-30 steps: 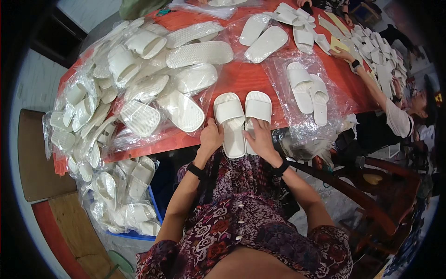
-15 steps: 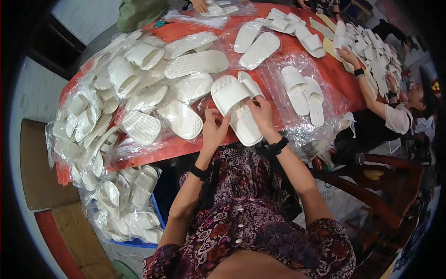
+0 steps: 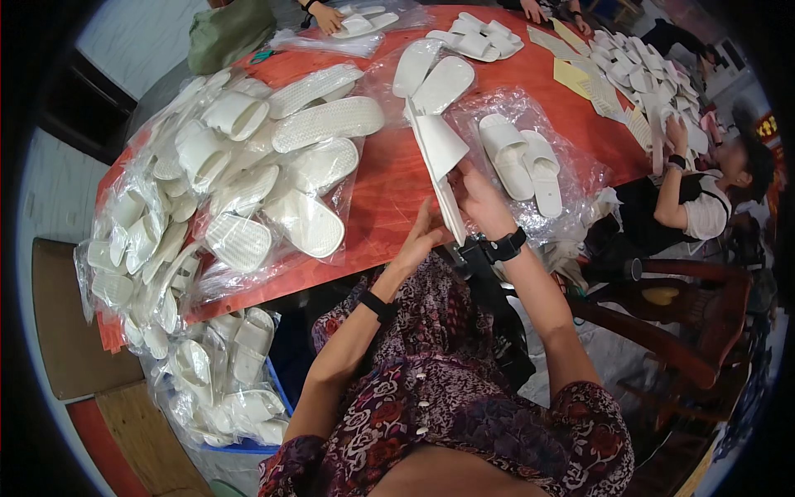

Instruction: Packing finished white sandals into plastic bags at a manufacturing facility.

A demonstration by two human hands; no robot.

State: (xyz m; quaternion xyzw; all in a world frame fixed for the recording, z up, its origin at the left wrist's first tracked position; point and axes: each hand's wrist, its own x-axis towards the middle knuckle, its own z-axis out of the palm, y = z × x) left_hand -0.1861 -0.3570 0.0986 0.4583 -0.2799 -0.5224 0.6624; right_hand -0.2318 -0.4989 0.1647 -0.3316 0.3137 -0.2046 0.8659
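A pair of white slippers point(image 3: 443, 149), turned nearly edge-on, stands above the red table in front of me. My right hand point(image 3: 485, 203) grips it from the right side, its fingers partly hidden behind the slippers. To the left of the soles is my left hand point(image 3: 416, 243), fingers apart and stretched toward the lower edge; whether they touch it is hard to make out. Close by on the right lies another pair of slippers point(image 3: 523, 164) on clear plastic bags. Two more slippers point(image 3: 436, 81) rest just beyond the held pair.
Bagged slippers point(image 3: 240, 170) heap over the left of the red table point(image 3: 377, 236). More bagged slippers fill a blue crate point(image 3: 277, 385) below. Co-workers' hands point(image 3: 327, 18) work at the far edge; another person point(image 3: 691, 199) sits right, beside loose slippers. A wooden chair point(image 3: 662, 331) stands nearby.
The slippers have turned from facing up to nearly edge-on. My left hand has moved right, toward the soles, while the right hand keeps its grip. The view has shifted slightly.
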